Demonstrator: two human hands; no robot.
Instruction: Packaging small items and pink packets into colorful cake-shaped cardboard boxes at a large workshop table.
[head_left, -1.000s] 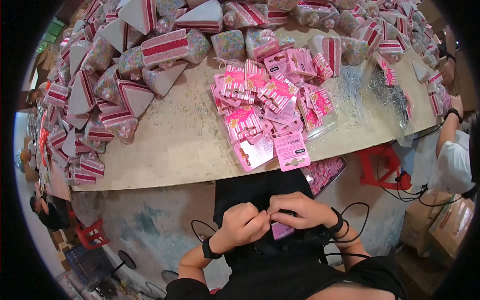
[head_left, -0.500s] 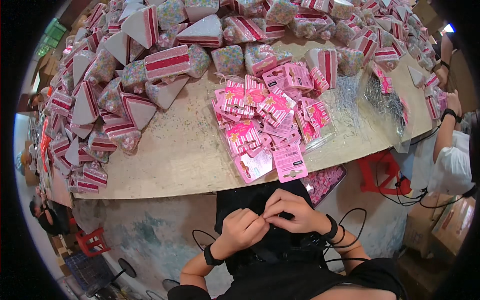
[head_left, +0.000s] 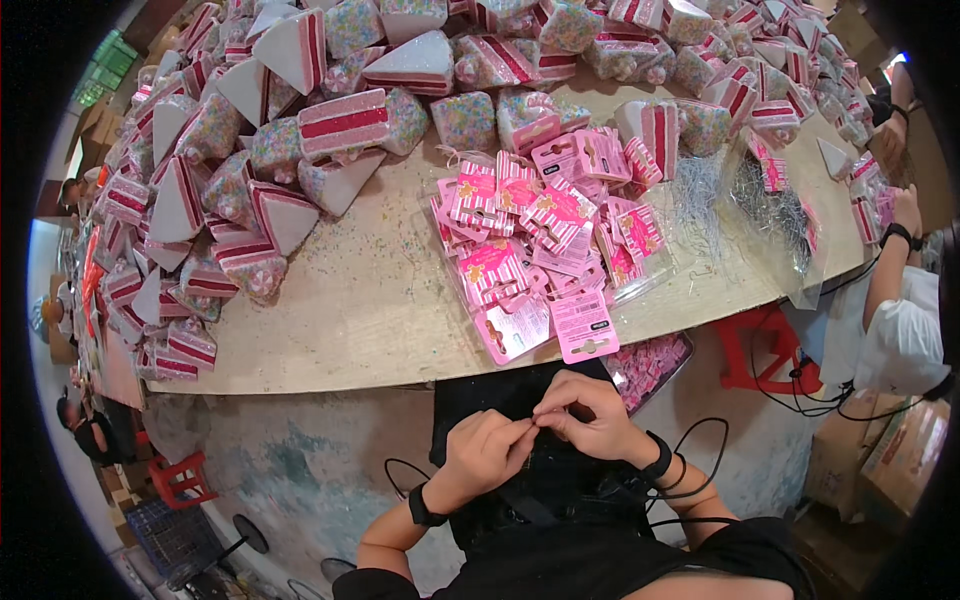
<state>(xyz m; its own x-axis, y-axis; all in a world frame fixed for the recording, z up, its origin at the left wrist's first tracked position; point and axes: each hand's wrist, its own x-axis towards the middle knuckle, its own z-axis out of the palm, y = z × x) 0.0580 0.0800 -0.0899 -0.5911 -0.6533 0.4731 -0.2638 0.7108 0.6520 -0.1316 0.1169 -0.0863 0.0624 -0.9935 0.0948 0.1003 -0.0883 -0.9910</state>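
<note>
My left hand (head_left: pixel 487 450) and my right hand (head_left: pixel 588 415) meet over my dark lap, just off the table's front edge. Thumbs and forefingertips of both are pinched together at one spot. Whatever sits between them is too small or hidden to make out. Closest on the table is a heap of pink cardboard tags (head_left: pixel 545 235) with striped fronts and hang holes, lying on clear plastic. One tag, back side up (head_left: pixel 584 326), overhangs the table edge in front of my hands.
Cake-slice ornaments (head_left: pixel 343 122) with sprinkles and red layers pile along the table's (head_left: pixel 340 320) back and left. Thin silvery wires (head_left: pixel 697 195) and a plastic bag (head_left: pixel 775 215) lie right of the tags. Another person's hand (head_left: pixel 905 212) works at far right. A red stool (head_left: pixel 765 350) stands below.
My fingers have straightened slightly, and the left hand's curled fingers have loosened while the fingertips stay together. The view has shifted a little; the tags and ornaments look undisturbed.
</note>
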